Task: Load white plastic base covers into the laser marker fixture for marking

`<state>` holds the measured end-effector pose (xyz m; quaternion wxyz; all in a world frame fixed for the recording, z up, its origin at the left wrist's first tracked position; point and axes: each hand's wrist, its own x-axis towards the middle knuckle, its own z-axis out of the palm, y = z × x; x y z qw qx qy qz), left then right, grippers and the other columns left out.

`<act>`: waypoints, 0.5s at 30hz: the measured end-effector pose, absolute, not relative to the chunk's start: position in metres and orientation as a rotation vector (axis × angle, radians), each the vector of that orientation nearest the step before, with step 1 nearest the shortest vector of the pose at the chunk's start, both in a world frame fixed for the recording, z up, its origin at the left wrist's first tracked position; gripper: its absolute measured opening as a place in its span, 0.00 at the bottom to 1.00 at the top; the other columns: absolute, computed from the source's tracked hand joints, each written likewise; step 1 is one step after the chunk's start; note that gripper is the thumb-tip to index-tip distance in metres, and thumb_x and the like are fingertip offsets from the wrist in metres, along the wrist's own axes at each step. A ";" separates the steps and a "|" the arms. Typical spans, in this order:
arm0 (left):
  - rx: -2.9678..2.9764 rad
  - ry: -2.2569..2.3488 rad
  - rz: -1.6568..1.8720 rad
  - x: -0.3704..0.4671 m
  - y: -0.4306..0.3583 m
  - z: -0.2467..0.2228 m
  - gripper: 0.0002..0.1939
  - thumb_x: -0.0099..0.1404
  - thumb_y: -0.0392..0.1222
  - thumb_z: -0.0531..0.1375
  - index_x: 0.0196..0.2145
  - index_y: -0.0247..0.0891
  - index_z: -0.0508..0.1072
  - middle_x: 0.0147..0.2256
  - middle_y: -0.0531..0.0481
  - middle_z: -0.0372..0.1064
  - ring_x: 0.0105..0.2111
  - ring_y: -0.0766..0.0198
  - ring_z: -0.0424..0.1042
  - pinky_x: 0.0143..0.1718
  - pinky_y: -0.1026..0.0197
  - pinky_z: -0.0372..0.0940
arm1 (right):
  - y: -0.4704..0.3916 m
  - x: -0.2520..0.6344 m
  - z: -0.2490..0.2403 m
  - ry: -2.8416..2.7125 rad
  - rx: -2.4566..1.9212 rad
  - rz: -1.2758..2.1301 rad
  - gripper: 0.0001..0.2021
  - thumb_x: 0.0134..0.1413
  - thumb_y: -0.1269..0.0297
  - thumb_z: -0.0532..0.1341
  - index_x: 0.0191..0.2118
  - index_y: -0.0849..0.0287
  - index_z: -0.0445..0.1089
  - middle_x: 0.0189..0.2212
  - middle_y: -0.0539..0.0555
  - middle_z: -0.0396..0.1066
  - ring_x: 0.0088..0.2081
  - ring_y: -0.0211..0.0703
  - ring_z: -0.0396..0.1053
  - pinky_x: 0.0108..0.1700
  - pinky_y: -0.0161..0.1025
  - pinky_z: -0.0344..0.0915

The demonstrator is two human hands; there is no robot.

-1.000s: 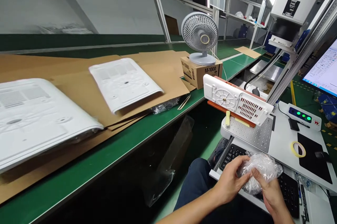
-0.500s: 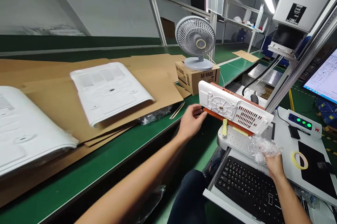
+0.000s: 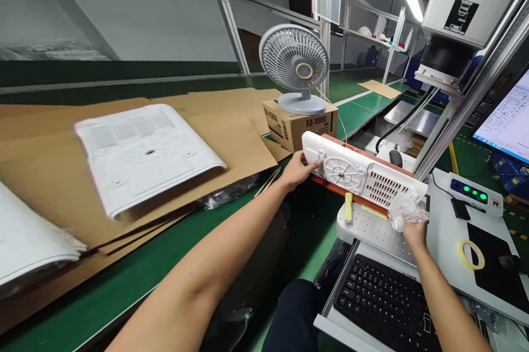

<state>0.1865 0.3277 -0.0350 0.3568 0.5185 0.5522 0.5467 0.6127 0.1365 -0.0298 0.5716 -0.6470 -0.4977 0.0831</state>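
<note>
My left hand (image 3: 298, 169) grips the left end of a white plastic panel (image 3: 360, 170) with a round hub and red vent slots. The panel leans on an orange fixture on the perforated grey plate (image 3: 380, 226) under a marking machine head (image 3: 452, 10). My right hand (image 3: 414, 229) holds a crumpled clear plastic bag (image 3: 404, 210) at the panel's right lower edge. A black keyboard (image 3: 386, 299) lies on a pulled-out tray in front of me.
On the green conveyor (image 3: 165, 253) lie cardboard sheets with white panels (image 3: 144, 151). A grey desk fan (image 3: 295, 65) stands on a M-1000 carton (image 3: 301, 125). To the right are a button box (image 3: 475, 193), a tape roll (image 3: 470, 254), a mouse (image 3: 510, 261) and a monitor (image 3: 506, 118).
My left hand let go of the plastic bag, reached out and took hold of the panel's left end. My right hand carried the bag up from the keyboard to the panel's right edge.
</note>
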 end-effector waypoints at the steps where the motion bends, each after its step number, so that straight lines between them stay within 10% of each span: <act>1: 1.344 1.442 1.408 0.187 0.330 -0.036 0.43 0.56 0.64 0.75 0.59 0.35 0.72 0.54 0.35 0.78 0.52 0.43 0.77 0.56 0.45 0.71 | 0.136 0.612 -0.030 -1.143 -1.522 0.167 0.21 0.52 0.53 0.67 0.49 0.53 0.64 0.44 0.57 0.75 0.43 0.52 0.74 0.48 0.49 0.70; 15: 1.371 1.543 1.352 0.192 0.332 -0.037 0.36 0.58 0.61 0.73 0.56 0.38 0.71 0.52 0.37 0.79 0.51 0.43 0.76 0.56 0.46 0.69 | 0.157 0.612 -0.037 -1.206 -1.445 0.310 0.30 0.52 0.51 0.69 0.59 0.58 0.71 0.51 0.64 0.80 0.48 0.58 0.78 0.54 0.52 0.73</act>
